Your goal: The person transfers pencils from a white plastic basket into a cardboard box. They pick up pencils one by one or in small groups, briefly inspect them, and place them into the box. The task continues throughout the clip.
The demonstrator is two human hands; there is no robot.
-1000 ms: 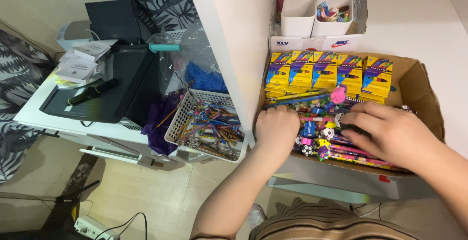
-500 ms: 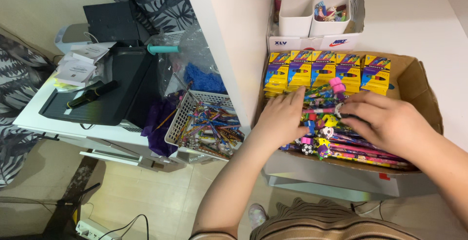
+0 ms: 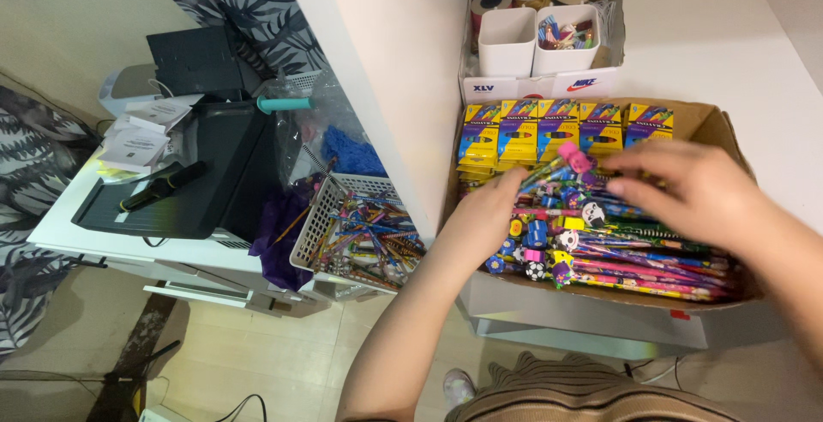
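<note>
Looking down, we see both hands inside an open cardboard box (image 3: 720, 126) that sits on a white shelf (image 3: 711, 45), its front edge overhanging the shelf lip toward us. The left hand (image 3: 487, 216) rests at the box's left wall, fingers curled onto a heap of novelty pencils (image 3: 634, 255) with small toppers; we think its grip is pinching a few of them, but the fingertips are buried in the heap and we cannot tell for sure. The right hand (image 3: 686, 191) hovers over the middle of the same heap, blurred, fingers spread loosely and bent down, touching or nearly touching the pencils; we cannot tell whether anything is held. Behind the hands, a row of yellow crayon boxes (image 3: 561, 126) stands against the box's back wall, leaving little room there. Beyond the box stand two white cups (image 3: 506, 45), packed close. A white upright panel (image 3: 386, 71) bounds the shelf just left of the box, so the left forearm comes in tight beside it. Left of the panel, a white mesh basket (image 3: 321, 225) full of more pencils perches at the edge of a low table (image 3: 94, 242), beside a black printer (image 3: 197, 173). Open floor (image 3: 283, 362) lies below.
</note>
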